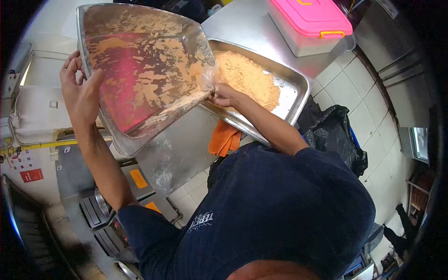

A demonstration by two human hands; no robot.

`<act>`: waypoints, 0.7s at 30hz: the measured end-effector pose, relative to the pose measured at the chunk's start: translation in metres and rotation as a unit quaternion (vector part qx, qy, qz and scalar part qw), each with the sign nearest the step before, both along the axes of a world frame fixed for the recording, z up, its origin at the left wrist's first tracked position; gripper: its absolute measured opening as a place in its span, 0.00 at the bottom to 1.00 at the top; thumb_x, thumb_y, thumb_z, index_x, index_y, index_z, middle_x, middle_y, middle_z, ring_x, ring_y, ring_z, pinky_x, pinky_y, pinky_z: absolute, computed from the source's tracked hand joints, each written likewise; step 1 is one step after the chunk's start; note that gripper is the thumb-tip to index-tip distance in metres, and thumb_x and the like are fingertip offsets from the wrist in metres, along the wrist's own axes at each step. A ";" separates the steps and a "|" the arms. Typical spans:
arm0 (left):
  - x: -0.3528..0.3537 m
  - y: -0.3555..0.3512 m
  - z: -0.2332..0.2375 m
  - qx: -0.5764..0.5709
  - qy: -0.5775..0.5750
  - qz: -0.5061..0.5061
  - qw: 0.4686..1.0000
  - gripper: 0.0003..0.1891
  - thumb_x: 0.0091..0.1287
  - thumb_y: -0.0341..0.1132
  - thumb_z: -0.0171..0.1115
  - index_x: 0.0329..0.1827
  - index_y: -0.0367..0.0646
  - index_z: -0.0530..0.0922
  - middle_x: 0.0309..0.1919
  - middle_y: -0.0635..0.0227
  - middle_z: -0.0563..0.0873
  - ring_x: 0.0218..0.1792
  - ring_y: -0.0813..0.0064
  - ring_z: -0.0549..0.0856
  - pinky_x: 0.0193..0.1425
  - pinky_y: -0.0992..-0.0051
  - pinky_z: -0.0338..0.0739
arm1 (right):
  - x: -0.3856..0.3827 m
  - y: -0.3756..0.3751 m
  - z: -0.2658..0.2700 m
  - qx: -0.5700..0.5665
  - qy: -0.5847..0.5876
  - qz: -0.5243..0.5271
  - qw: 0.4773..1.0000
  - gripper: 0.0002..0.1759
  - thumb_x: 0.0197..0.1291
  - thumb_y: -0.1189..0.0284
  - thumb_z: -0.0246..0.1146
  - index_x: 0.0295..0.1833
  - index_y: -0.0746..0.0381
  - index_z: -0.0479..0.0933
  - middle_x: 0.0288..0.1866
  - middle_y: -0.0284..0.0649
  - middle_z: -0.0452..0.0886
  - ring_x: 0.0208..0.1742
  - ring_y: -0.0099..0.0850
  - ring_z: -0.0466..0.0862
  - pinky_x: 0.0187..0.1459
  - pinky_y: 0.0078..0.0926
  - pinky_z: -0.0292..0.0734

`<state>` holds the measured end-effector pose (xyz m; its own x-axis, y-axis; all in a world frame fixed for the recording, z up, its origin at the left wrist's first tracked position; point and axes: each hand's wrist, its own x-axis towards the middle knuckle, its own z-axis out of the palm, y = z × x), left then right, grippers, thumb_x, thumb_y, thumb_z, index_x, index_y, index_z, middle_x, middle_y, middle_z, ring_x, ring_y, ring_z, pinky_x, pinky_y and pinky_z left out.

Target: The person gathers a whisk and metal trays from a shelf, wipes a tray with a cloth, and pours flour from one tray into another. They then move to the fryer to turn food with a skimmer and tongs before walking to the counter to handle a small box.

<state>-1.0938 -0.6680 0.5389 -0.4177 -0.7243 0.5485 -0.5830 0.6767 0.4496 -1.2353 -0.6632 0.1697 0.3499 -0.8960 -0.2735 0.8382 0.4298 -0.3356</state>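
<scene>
Steel counter point(242, 28) filled the space before me. Over it I held a large tray point(140, 70) tilted steeply, its lower edge above a flat tray point(298, 93) that lay on the counter, with a pink-lidded box point(310, 21) behind. A heap of orange-tan powder point(247, 77) sat in the flat tray. My left hand point(79, 91) gripped the tilted tray's rim, fingers partly spread. My right hand point(224, 95) was closed around crumpled clear plastic point(210, 77) at the lower edge. Most powder seemed already moved over, I think; only thin patches on the tilted tray were left to scrape.
</scene>
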 end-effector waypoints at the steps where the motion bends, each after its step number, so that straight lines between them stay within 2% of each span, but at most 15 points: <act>1: -0.003 0.000 0.002 0.002 0.004 0.002 1.000 0.14 0.43 0.28 0.56 0.36 0.34 0.72 0.50 0.59 0.63 0.52 0.69 0.65 0.55 0.69 0.58 | 0.002 0.005 -0.001 0.030 0.013 -0.004 0.999 0.11 0.60 0.69 0.42 0.38 0.65 0.66 0.30 0.39 0.72 0.24 0.21 0.74 0.21 0.09 0.72; 2: -0.004 0.002 0.005 -0.007 0.004 -0.016 1.000 0.14 0.43 0.28 0.56 0.36 0.34 0.72 0.50 0.59 0.63 0.52 0.69 0.65 0.54 0.70 0.59 | 0.008 0.009 -0.002 0.031 0.018 -0.003 0.999 0.11 0.60 0.69 0.42 0.38 0.65 0.66 0.30 0.39 0.72 0.24 0.21 0.74 0.21 0.09 0.72; 4: -0.009 0.010 0.010 -0.012 0.003 -0.029 1.000 0.14 0.43 0.28 0.56 0.35 0.34 0.72 0.50 0.60 0.63 0.52 0.69 0.64 0.54 0.70 0.59 | 0.021 0.026 0.009 0.110 0.021 -0.133 0.985 0.11 0.60 0.68 0.43 0.41 0.64 0.65 0.33 0.39 0.70 0.29 0.22 0.73 0.26 0.12 0.74; 6: -0.012 0.011 0.011 -0.030 -0.008 -0.038 0.999 0.14 0.42 0.27 0.56 0.34 0.34 0.71 0.48 0.59 0.64 0.53 0.68 0.63 0.53 0.70 0.59 | 0.022 0.041 0.015 0.120 0.029 -0.140 0.982 0.12 0.59 0.67 0.46 0.43 0.63 0.64 0.33 0.38 0.69 0.31 0.24 0.72 0.30 0.18 0.75; 8: -0.008 0.006 0.013 -0.030 -0.011 -0.044 0.998 0.13 0.41 0.27 0.56 0.33 0.34 0.71 0.47 0.59 0.65 0.53 0.67 0.63 0.53 0.71 0.59 | 0.006 0.062 0.045 0.153 0.150 -0.082 0.973 0.14 0.56 0.66 0.51 0.44 0.64 0.64 0.34 0.39 0.69 0.33 0.28 0.72 0.32 0.25 0.77; 9: -0.002 -0.003 0.007 -0.033 -0.010 -0.057 0.998 0.13 0.41 0.27 0.56 0.32 0.34 0.70 0.46 0.59 0.65 0.54 0.67 0.63 0.53 0.71 0.59 | -0.003 0.057 0.019 0.127 0.184 -0.064 0.973 0.16 0.52 0.65 0.55 0.42 0.65 0.66 0.32 0.39 0.70 0.32 0.32 0.74 0.32 0.32 0.78; 10: 0.000 -0.007 0.006 -0.028 -0.008 -0.055 0.998 0.13 0.41 0.27 0.56 0.32 0.34 0.70 0.46 0.59 0.65 0.54 0.67 0.63 0.53 0.71 0.59 | -0.018 0.053 -0.003 0.099 0.278 -0.030 0.955 0.15 0.51 0.65 0.56 0.37 0.67 0.69 0.29 0.40 0.71 0.28 0.34 0.76 0.32 0.34 0.79; 11: 0.000 -0.008 0.006 -0.054 -0.024 -0.060 0.996 0.12 0.41 0.27 0.56 0.31 0.34 0.70 0.45 0.58 0.66 0.53 0.66 0.64 0.53 0.71 0.59 | -0.038 0.051 -0.020 0.041 0.352 -0.068 0.932 0.12 0.50 0.67 0.57 0.30 0.68 0.71 0.27 0.40 0.73 0.23 0.32 0.74 0.27 0.32 0.78; 12: 0.001 -0.008 0.004 -0.078 -0.039 -0.064 0.994 0.11 0.42 0.27 0.56 0.29 0.34 0.70 0.44 0.58 0.66 0.53 0.65 0.64 0.53 0.70 0.59 | -0.061 0.056 -0.012 0.022 0.438 -0.048 0.898 0.09 0.47 0.71 0.57 0.30 0.67 0.73 0.29 0.41 0.75 0.23 0.30 0.74 0.24 0.27 0.75; 13: 0.002 -0.007 0.004 -0.074 -0.036 -0.062 0.995 0.11 0.42 0.27 0.56 0.29 0.34 0.70 0.44 0.58 0.66 0.53 0.65 0.64 0.53 0.70 0.59 | -0.082 0.054 -0.017 -0.151 0.598 -0.044 0.786 0.11 0.45 0.69 0.55 0.29 0.67 0.74 0.24 0.43 0.74 0.22 0.29 0.73 0.22 0.24 0.71; 14: 0.003 -0.007 0.004 -0.097 -0.065 -0.065 0.991 0.14 0.43 0.28 0.57 0.34 0.33 0.69 0.48 0.58 0.65 0.53 0.67 0.64 0.55 0.70 0.58 | -0.098 0.033 -0.023 -0.119 0.762 0.029 0.636 0.14 0.44 0.66 0.53 0.27 0.68 0.73 0.21 0.50 0.73 0.23 0.35 0.75 0.26 0.30 0.70; 15: 0.005 -0.005 0.004 -0.121 -0.095 -0.068 0.986 0.17 0.44 0.29 0.58 0.39 0.33 0.69 0.51 0.58 0.65 0.53 0.68 0.64 0.57 0.70 0.56 | -0.107 0.030 -0.001 -0.155 0.835 0.017 0.527 0.16 0.45 0.64 0.51 0.24 0.69 0.73 0.23 0.55 0.73 0.26 0.44 0.75 0.30 0.37 0.68; 16: 0.007 -0.002 0.003 -0.118 -0.092 -0.063 0.987 0.17 0.44 0.29 0.58 0.39 0.33 0.69 0.51 0.58 0.65 0.53 0.68 0.64 0.57 0.70 0.56 | -0.115 0.027 0.016 -0.135 0.840 0.035 0.524 0.15 0.44 0.65 0.51 0.25 0.68 0.74 0.28 0.56 0.74 0.30 0.50 0.75 0.34 0.40 0.68; 18: 0.006 0.004 0.003 -0.146 -0.106 -0.075 0.981 0.14 0.42 0.28 0.57 0.33 0.34 0.69 0.50 0.57 0.65 0.53 0.67 0.64 0.57 0.71 0.55 | -0.116 0.018 0.050 -0.124 0.854 0.062 0.502 0.13 0.44 0.67 0.52 0.26 0.68 0.73 0.27 0.56 0.74 0.31 0.49 0.75 0.34 0.39 0.68; 21: -0.007 0.028 0.004 -0.157 -0.112 -0.050 0.980 0.10 0.39 0.26 0.55 0.27 0.34 0.67 0.48 0.57 0.66 0.54 0.68 0.64 0.56 0.73 0.56 | -0.105 -0.014 0.061 -0.186 0.833 -0.024 0.520 0.13 0.42 0.71 0.53 0.33 0.68 0.72 0.31 0.57 0.74 0.35 0.49 0.74 0.35 0.39 0.68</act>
